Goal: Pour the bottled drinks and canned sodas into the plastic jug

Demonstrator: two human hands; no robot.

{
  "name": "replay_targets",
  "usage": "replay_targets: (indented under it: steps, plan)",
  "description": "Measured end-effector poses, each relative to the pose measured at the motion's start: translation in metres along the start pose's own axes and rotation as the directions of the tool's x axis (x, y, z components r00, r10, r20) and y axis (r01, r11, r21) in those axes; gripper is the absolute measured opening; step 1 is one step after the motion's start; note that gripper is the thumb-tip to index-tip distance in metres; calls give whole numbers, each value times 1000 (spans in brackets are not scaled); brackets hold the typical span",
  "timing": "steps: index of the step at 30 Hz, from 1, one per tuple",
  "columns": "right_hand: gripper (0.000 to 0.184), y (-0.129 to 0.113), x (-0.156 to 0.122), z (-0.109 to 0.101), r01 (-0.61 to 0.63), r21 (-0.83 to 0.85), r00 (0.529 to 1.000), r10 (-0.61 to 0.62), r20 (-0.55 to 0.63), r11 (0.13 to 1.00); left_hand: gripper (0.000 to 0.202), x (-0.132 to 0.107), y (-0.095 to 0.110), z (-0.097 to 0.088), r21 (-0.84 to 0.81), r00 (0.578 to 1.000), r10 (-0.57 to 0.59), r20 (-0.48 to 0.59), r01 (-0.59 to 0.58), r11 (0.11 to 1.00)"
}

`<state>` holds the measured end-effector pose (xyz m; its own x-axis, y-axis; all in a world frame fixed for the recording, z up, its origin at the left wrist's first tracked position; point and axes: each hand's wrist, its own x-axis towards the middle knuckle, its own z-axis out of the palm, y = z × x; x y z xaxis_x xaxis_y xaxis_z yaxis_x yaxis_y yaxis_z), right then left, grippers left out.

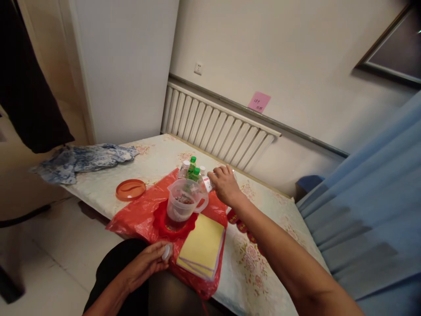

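Observation:
My right hand (225, 185) is wrapped round a clear bottle (207, 184) with a white label. The bottle is tilted, its neck end towards a clear plastic measuring jug (179, 210); whether anything flows is not visible. Dark brown bits show inside the jug, which stands on a scalloped red plate (158, 224). Low in front, my left hand (144, 267) pinches a white bottle cap (166, 252). Behind the jug stand several small bottles, among them a green-capped bottle (192, 166) and a white-capped bottle (184, 169).
Under the plate lies a red plastic bag (131, 219), with yellow papers (203, 243) stacked on it. An orange lid (130, 189) and a blue patterned cloth (88, 160) lie leftwards. Red packets (241, 226) lie beneath my right forearm. A radiator (210, 125) and blue curtain (365, 197) border the table.

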<state>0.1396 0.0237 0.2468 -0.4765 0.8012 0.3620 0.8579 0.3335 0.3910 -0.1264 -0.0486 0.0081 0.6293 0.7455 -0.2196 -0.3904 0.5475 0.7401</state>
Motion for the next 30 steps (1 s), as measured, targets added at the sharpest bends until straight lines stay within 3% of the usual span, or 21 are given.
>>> replay_targets:
  steps: [7, 12, 17, 22, 30]
  plan:
    - [42, 9, -17, 21, -251, 301, 967, 226, 118, 920, 37, -5, 41, 41, 128, 992, 113, -48, -106, 986]
    - [34, 3, -39, 19, -294, 537, 956, 234, 180, 790, 47, 1, 68, 71, 324, 944, 322, -65, -286, 902]
    - [34, -14, -71, 13, -224, 660, 973, 205, 107, 717, 44, 12, 84, 98, 510, 852, 518, -76, -413, 754]
    - [45, -33, -97, 9, -186, 705, 981, 170, 94, 684, 35, 17, 90, 117, 745, 751, 659, 37, -461, 483]
    - [50, -44, -122, 6, -235, 670, 968, 232, 96, 704, 32, 16, 90, 133, 842, 707, 652, 275, -505, 192]
